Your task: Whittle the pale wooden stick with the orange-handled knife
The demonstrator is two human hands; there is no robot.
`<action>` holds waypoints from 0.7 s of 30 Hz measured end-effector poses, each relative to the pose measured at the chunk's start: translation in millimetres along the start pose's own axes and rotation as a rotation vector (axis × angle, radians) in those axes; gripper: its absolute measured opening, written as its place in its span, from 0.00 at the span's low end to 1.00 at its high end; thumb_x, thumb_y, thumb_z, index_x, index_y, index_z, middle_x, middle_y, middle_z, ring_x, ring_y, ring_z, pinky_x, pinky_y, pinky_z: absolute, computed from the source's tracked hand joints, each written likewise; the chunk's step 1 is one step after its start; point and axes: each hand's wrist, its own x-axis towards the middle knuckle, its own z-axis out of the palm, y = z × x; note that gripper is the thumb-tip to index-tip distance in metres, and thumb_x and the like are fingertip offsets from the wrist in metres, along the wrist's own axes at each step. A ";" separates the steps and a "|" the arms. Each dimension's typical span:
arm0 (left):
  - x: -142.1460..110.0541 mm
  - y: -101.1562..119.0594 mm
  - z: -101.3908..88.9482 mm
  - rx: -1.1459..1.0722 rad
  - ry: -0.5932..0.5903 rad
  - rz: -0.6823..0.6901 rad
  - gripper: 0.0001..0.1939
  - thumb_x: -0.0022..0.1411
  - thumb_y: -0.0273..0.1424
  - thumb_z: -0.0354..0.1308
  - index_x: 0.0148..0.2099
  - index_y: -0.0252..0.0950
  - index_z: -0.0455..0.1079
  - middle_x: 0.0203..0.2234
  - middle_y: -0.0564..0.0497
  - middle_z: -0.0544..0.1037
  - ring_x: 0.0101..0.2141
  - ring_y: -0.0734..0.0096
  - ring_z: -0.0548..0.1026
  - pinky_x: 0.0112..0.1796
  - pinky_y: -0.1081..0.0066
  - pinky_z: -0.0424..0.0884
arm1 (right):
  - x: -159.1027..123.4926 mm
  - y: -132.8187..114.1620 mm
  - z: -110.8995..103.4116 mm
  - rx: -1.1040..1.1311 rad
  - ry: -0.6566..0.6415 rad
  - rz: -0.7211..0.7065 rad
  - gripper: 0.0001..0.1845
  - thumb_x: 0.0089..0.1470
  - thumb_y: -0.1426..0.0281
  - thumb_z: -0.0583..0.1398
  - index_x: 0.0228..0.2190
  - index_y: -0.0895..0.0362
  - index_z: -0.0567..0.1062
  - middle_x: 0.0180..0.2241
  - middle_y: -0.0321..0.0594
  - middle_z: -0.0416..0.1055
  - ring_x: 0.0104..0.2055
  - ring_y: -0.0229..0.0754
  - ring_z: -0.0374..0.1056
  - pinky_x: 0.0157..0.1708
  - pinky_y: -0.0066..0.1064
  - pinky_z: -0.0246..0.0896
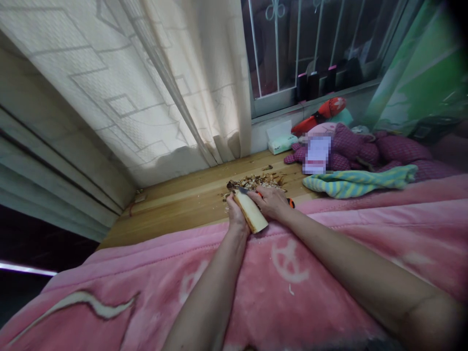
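The left hand [236, 215] is closed around a piece of pale wood [250, 211], holding it tilted just above the wooden ledge [175, 214] near the bottom center of the frame. The right hand [268, 202] is curled shut around a knife with an orange handle [291, 203], and its short blade [243, 190] lies against the far end of the wood. Just beyond the hands, a heap of wood shavings [256, 183] covers the middle of the ledge, which suggests that a fair amount of cutting has been done. The near part of the wood looks smooth and pale, while the far end looks darker and rougher, so that end appears less worked, though the fingers hide part of it. A pink blanket [146, 287] fills the lower frame beneath both forearms. Toward the upper right, a striped cloth [356, 180], a purple cushion [365, 151], and a tissue box [281, 137] sit at the ledge's far side, below a barred window [278, 48]. A pale curtain [164, 83] hangs at the upper left.
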 end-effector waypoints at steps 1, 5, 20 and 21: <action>-0.9 -1.0 0.4 0.023 -0.017 -0.006 0.20 0.53 0.45 0.43 0.28 0.34 0.65 0.15 0.53 0.69 0.16 0.71 0.68 0.22 0.73 0.64 | 2.4 1.1 0.0 0.009 -0.002 0.016 0.31 0.55 0.50 0.38 0.32 0.53 0.72 0.31 0.41 0.73 0.33 0.40 0.66 0.28 0.27 0.47; -2.4 -1.8 -0.2 0.075 -0.064 -0.013 0.22 0.52 0.47 0.42 0.30 0.34 0.66 0.15 0.52 0.69 0.15 0.71 0.67 0.21 0.73 0.64 | 9.5 4.3 0.6 0.034 -0.006 0.062 0.31 0.55 0.49 0.37 0.32 0.53 0.72 0.30 0.41 0.73 0.32 0.40 0.66 0.26 0.27 0.47; 3.9 7.8 -2.6 -0.050 0.004 -0.033 0.19 0.52 0.45 0.43 0.28 0.34 0.66 0.16 0.51 0.70 0.18 0.70 0.69 0.22 0.72 0.65 | -5.0 -0.1 -0.4 0.005 -0.017 -0.034 0.28 0.55 0.50 0.41 0.30 0.53 0.72 0.30 0.39 0.73 0.33 0.39 0.65 0.28 0.27 0.47; 3.9 7.3 -2.4 -0.046 -0.006 -0.025 0.19 0.52 0.45 0.44 0.28 0.34 0.66 0.16 0.52 0.70 0.17 0.70 0.69 0.22 0.72 0.65 | -4.2 0.3 -0.5 0.004 -0.016 -0.030 0.28 0.55 0.50 0.41 0.31 0.53 0.72 0.30 0.39 0.73 0.33 0.39 0.66 0.28 0.27 0.48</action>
